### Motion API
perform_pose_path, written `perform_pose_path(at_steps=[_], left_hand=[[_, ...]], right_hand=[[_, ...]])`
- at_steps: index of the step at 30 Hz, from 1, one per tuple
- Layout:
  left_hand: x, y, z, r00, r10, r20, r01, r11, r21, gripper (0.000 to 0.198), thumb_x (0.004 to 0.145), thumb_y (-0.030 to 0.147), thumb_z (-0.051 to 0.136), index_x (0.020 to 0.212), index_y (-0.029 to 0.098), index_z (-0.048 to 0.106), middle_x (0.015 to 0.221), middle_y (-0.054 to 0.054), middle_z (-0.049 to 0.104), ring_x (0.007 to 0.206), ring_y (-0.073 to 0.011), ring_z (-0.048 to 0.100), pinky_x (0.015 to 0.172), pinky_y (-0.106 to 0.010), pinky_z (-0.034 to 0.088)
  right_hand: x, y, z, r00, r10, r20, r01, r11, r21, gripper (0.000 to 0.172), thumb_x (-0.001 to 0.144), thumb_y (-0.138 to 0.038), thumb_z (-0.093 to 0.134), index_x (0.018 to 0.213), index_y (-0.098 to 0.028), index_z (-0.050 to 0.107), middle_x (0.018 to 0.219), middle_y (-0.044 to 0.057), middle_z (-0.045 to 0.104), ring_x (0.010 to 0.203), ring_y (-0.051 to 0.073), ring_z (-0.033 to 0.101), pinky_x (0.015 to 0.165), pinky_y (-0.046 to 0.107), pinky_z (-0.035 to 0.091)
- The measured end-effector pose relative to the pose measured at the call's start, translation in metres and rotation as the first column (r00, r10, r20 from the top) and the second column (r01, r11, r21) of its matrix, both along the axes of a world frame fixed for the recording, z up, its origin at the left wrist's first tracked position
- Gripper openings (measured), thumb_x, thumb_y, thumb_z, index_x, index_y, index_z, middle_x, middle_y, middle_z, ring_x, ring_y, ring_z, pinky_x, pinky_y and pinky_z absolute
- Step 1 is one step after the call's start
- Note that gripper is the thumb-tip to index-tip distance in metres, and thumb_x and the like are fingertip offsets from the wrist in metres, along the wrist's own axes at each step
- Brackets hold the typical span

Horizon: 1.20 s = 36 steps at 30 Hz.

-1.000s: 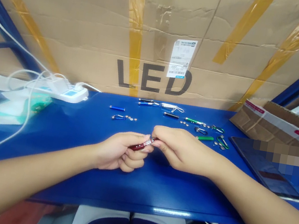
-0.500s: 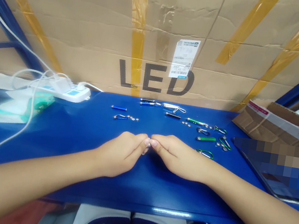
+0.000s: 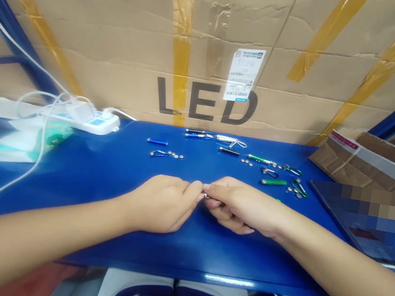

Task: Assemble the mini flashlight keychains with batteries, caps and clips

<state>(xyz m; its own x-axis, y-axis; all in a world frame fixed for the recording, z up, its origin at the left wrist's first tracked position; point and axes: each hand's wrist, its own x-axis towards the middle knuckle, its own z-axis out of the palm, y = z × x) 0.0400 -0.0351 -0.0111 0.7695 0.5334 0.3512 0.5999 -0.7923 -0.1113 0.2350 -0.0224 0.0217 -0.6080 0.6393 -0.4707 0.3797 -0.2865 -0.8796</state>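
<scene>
Above the middle of the blue table, my left hand [image 3: 169,203] and my right hand [image 3: 239,205] meet at the fingertips. Both are closed. Between the right thumb and finger a small shiny metal piece [image 3: 206,196] peeks out; the rest of it is hidden. What the left fingers grip is covered by the hand. Beyond the hands lie a blue tube [image 3: 157,142], a blue carabiner clip [image 3: 160,154], several button cells [image 3: 175,155], a black tube [image 3: 229,151], a green penlight [image 3: 259,159] and a green tube [image 3: 273,182].
Green carabiners [image 3: 300,188] and more small cells lie at the right. Several penlights [image 3: 195,134] lie at the back, before a large cardboard box [image 3: 124,45]. A white power strip [image 3: 101,124] with cables is on the left. An open carton [image 3: 361,163] and a dark tablet-like panel [image 3: 331,211] flank the right.
The joined fingertips have shifted slightly right. My right hand has turned, its lower fingers now curled into view, and a metal bit shows in its pinch. Things on the table stay put.
</scene>
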Motion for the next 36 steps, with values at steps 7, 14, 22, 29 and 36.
perform_pose_path(at_steps=[7,14,22,29,36], left_hand=[[0.004,0.009,0.012,0.876,0.203,0.437,0.086,0.826,-0.557,0.037,0.105,0.033,0.027,0.081,0.017,0.05,0.075,0.0,0.054,0.069,-0.0132,0.051,0.068,-0.027,0.042],[0.002,0.015,0.007,0.732,0.427,0.53,0.489,0.211,-0.846,0.037,0.098,0.049,0.044,0.087,0.015,0.054,0.069,0.003,0.044,0.054,-0.007,0.032,0.048,-0.021,0.027],[0.0,0.011,0.012,0.78,0.377,0.5,0.403,0.31,-0.861,0.035,0.097,0.043,0.048,0.082,0.013,0.057,0.069,0.001,0.052,0.053,-0.0067,0.04,0.052,-0.022,0.035],[0.0,0.004,0.007,0.88,0.14,0.454,0.1,0.88,-0.464,0.024,0.1,0.025,0.044,0.096,0.015,0.064,0.087,-0.005,0.065,0.081,-0.0155,0.06,0.079,-0.029,0.049],[-0.005,0.011,-0.001,0.954,0.021,0.298,0.037,0.981,-0.19,0.027,0.101,0.022,0.041,0.115,0.015,0.063,0.105,-0.01,0.068,0.098,-0.0198,0.063,0.089,-0.033,0.052]], right_hand=[[0.006,0.005,-0.005,0.979,-0.061,0.194,-0.128,0.557,0.821,0.037,0.102,-0.037,0.032,0.072,-0.019,0.044,0.065,0.0,0.05,0.058,0.012,0.044,0.058,0.025,0.037],[0.02,0.017,-0.008,0.909,0.005,0.417,-0.416,0.079,0.906,0.025,0.1,-0.026,0.033,0.083,-0.019,0.05,0.077,0.006,0.061,0.066,0.016,0.052,0.062,0.028,0.034],[0.017,0.012,-0.009,0.895,0.018,0.446,-0.445,0.101,0.89,0.018,0.096,-0.021,0.034,0.084,-0.018,0.048,0.075,0.007,0.062,0.063,0.016,0.053,0.06,0.028,0.034],[0.004,0.005,-0.015,0.944,-0.077,0.32,-0.263,0.405,0.876,0.035,0.102,-0.033,0.03,0.073,-0.019,0.043,0.065,0.001,0.049,0.058,0.013,0.041,0.059,0.028,0.031],[-0.006,0.006,-0.014,0.986,-0.148,-0.079,0.161,0.967,0.2,0.042,0.1,-0.046,0.037,0.066,-0.023,0.033,0.05,-0.011,0.022,0.04,0.007,0.015,0.038,0.021,0.015]])
